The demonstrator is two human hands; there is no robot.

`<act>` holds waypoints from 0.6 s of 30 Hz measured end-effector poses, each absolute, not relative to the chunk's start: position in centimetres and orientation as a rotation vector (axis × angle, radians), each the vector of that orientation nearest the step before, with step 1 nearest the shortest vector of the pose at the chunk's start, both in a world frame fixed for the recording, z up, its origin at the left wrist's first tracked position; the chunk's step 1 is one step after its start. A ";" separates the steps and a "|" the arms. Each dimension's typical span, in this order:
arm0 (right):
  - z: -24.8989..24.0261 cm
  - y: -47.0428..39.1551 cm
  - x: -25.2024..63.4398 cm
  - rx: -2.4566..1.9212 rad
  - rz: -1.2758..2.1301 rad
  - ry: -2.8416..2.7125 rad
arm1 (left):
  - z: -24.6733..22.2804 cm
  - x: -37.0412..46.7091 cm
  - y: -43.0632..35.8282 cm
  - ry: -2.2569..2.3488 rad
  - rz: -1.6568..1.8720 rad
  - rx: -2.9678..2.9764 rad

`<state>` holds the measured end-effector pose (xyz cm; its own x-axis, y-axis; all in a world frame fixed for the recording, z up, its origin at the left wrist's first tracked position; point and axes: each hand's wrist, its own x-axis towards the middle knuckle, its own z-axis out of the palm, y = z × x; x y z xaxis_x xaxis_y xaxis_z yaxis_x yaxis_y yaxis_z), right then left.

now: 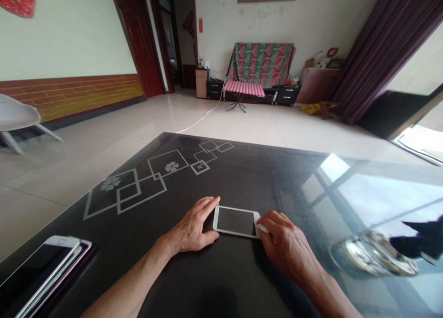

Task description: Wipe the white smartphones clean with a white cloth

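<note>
A white smartphone (237, 221) lies flat on the dark table, its black screen facing up. My left hand (195, 226) grips its left end, the thumb at the near corner and the fingers at the far corner. At the phone's right end, my right hand (284, 237) is closed with bent fingers around a small white wad (263, 228). It looks like tissue or cloth, mostly hidden by the fingers, and is pressed against the phone's edge.
Several stacked phones (51, 262) lie at the table's near left. A shiny metal and glass object (377, 253) with a dark top stands on the right. The black tabletop (242, 179) reflects a window. Beyond are a white chair (17, 115) and a pink-striped folding table (244, 88).
</note>
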<state>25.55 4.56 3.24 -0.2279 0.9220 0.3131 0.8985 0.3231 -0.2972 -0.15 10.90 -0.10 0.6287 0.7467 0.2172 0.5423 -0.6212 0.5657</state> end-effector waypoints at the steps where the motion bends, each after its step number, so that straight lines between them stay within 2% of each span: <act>1: 3.3 4.5 25.5 -1.613 0.076 -2.173 | -0.2 -0.2 10.9 1.011 0.612 2.407; 18: 2.3 5.1 26.0 -1.576 0.029 -2.188 | 0.6 -0.1 10.8 0.970 0.775 2.251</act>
<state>26.00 5.15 2.31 -0.2528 0.9067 0.3376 0.8974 0.3501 -0.2686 -0.07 10.81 0.58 0.5703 0.7714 0.2821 0.4455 -0.5791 0.6827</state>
